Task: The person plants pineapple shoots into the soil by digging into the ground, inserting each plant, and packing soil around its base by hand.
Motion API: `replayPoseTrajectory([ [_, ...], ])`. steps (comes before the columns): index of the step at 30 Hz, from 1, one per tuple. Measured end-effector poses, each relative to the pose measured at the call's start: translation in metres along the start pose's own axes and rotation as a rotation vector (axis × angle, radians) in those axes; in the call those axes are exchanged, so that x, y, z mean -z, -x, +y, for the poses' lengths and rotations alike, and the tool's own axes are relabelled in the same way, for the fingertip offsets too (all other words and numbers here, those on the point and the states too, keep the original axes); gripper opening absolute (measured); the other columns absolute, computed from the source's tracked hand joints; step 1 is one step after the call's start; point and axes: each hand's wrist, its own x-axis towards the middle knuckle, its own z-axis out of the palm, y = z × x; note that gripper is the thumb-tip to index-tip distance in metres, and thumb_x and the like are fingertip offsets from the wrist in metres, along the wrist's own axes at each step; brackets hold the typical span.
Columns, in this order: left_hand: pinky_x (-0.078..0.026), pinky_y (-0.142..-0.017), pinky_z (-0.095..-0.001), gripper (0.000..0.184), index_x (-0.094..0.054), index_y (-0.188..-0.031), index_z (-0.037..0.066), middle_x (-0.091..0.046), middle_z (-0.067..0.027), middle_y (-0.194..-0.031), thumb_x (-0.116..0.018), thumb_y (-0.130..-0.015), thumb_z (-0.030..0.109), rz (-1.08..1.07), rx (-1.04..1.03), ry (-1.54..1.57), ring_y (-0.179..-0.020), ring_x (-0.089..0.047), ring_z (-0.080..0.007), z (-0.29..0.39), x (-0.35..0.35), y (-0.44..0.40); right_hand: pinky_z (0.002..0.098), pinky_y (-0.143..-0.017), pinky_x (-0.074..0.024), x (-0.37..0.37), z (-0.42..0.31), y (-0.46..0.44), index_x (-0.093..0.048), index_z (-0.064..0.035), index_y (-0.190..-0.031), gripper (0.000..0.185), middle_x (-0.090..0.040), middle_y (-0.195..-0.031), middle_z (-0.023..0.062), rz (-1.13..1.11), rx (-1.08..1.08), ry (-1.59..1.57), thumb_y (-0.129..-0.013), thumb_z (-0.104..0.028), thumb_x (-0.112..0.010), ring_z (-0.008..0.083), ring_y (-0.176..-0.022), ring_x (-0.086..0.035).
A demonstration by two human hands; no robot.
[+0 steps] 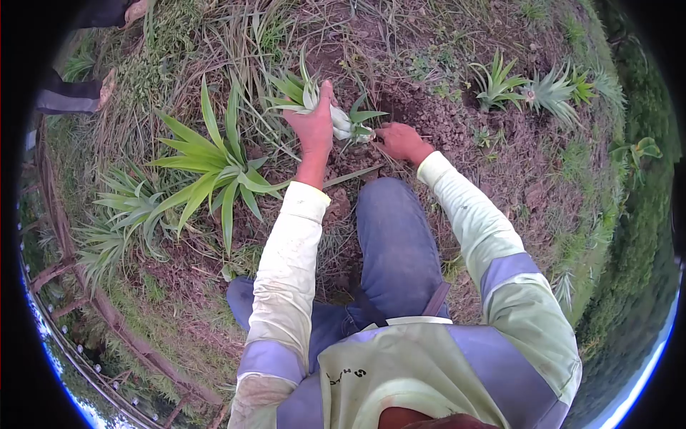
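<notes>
My left hand (312,129) is wrapped around a young pineapple plant (341,123), held lying on its side above the soil. Its green leaves stick out on the left of the hand, and its pale stem points right. At the stem's base end, my right hand (403,141) has its fingers bent and pinched together against it; the fingertips are partly hidden. Just left of my left forearm grows a large pineapple plant (227,171) with long bright green leaves. Dug, crumbly soil (421,107) lies beyond my right hand.
More pineapple plants stand at the left (132,204) and at the upper right (496,86). Dry grass (221,57) covers the ground ahead. My bent knee (396,214) is below my hands. Another person's leg (71,96) shows at the far left edge.
</notes>
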Motion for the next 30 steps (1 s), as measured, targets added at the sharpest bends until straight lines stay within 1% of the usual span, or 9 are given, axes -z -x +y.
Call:
replayPoseTrajectory([
  [4, -0.055, -0.064, -0.0293, 0.038, -0.056, -0.116, -0.001, -0.07, -0.0075, -0.097, -0.084, -0.09, 0.004, -0.081, -0.016, -0.056, -0.073, -0.067, -0.014, -0.043, -0.013, -0.018, 0.0475, -0.093, -0.0569, 0.001, -0.005, 0.018, -0.071, -0.0086, -0.116, 0.037, -0.072, -0.109, 0.0149, 0.082, 0.03, -0.017, -0.102, -0.041, -0.061, 0.0368, -0.105, -0.07],
  [6, -0.055, -0.062, -0.0288, 0.034, -0.058, -0.113, 0.002, -0.07, -0.0056, -0.089, -0.083, -0.091, 0.004, -0.157, -0.163, -0.191, -0.069, -0.066, -0.0128, -0.065, -0.022, -0.024, 0.0479, -0.092, -0.0569, 0.002, -0.012, 0.027, -0.071, -0.0071, -0.115, 0.039, -0.072, -0.108, 0.0155, 0.143, -0.017, -0.034, -0.101, -0.043, -0.063, 0.0366, -0.103, -0.07],
  [12, -0.056, -0.073, -0.0312, 0.032, -0.065, -0.105, 0.0, -0.073, -0.0046, -0.095, -0.087, -0.083, 0.005, -0.265, -0.326, -0.429, -0.079, -0.068, -0.0135, -0.121, -0.034, -0.028, 0.045, -0.091, -0.0549, 0.003, -0.02, 0.053, -0.071, -0.0081, -0.118, 0.036, -0.068, -0.101, 0.014, 0.294, -0.053, -0.054, -0.1, -0.039, -0.066, 0.0343, -0.1, -0.066],
  [14, -0.057, -0.075, -0.0407, 0.038, -0.066, -0.103, 0.002, -0.076, -0.0129, -0.09, -0.091, -0.077, 0.016, -0.286, -0.369, -0.547, -0.08, -0.076, -0.0316, -0.123, -0.042, -0.024, 0.0464, -0.095, -0.0528, 0.012, -0.026, 0.064, -0.068, -0.0073, -0.129, 0.041, -0.067, -0.107, 0.0145, 0.278, -0.089, -0.055, -0.102, -0.038, -0.066, 0.0353, -0.106, -0.064],
  [15, -0.057, -0.074, -0.0431, 0.04, -0.066, -0.106, 0.004, -0.076, -0.0127, -0.09, -0.09, -0.077, 0.017, -0.306, -0.348, -0.555, -0.08, -0.075, -0.0351, -0.132, -0.042, -0.024, 0.0466, -0.097, -0.0518, 0.009, -0.026, 0.068, -0.067, -0.0087, -0.131, 0.041, -0.065, -0.116, 0.0152, 0.285, -0.098, -0.089, -0.101, -0.036, -0.067, 0.0364, -0.109, -0.062],
  [22, -0.055, -0.074, -0.0489, 0.042, -0.063, -0.112, 0.007, -0.075, -0.0148, -0.089, -0.088, -0.081, 0.019, -0.293, -0.463, -0.784, -0.082, -0.072, -0.0427, -0.151, -0.041, -0.011, 0.0486, -0.105, -0.0498, 0.023, -0.038, 0.092, -0.066, -0.0076, -0.133, 0.043, -0.057, -0.139, 0.0217, 0.398, -0.101, -0.122, -0.098, -0.032, -0.071, 0.0415, -0.121, -0.058],
  [26, -0.056, -0.074, -0.0489, 0.037, -0.063, -0.108, 0.005, -0.075, -0.0173, -0.089, -0.086, -0.083, 0.018, -0.356, -0.372, -0.651, -0.085, -0.072, -0.0444, -0.147, -0.041, -0.007, 0.0502, -0.111, -0.046, 0.049, -0.029, 0.114, -0.061, -0.0066, -0.138, 0.049, -0.055, -0.144, 0.023, 0.558, -0.212, -0.218, -0.096, -0.028, -0.074, 0.0436, -0.131, -0.052],
  [28, -0.057, -0.073, -0.0487, 0.035, -0.063, -0.107, 0.004, -0.075, -0.0178, -0.089, -0.085, -0.084, 0.018, -0.362, -0.367, -0.64, -0.086, -0.072, -0.0447, -0.146, -0.04, -0.006, 0.0519, -0.11, -0.0446, 0.053, -0.011, 0.117, -0.057, -0.0057, -0.144, 0.06, -0.054, -0.145, 0.0234, 0.813, -0.474, -0.092, -0.096, -0.036, -0.075, 0.043, -0.131, -0.052],
  [30, -0.057, -0.073, -0.0478, 0.032, -0.063, -0.106, 0.003, -0.075, -0.0188, -0.089, -0.084, -0.085, 0.017, -0.383, -0.371, -0.639, -0.086, -0.073, -0.0447, -0.146, -0.039, -0.004, 0.0522, -0.11, -0.0443, 0.025, 0.019, 0.107, -0.056, -0.0055, -0.146, 0.065, -0.054, -0.144, 0.0244, 0.798, -0.594, -0.091, -0.095, -0.041, -0.075, 0.0436, -0.129, -0.052],
])
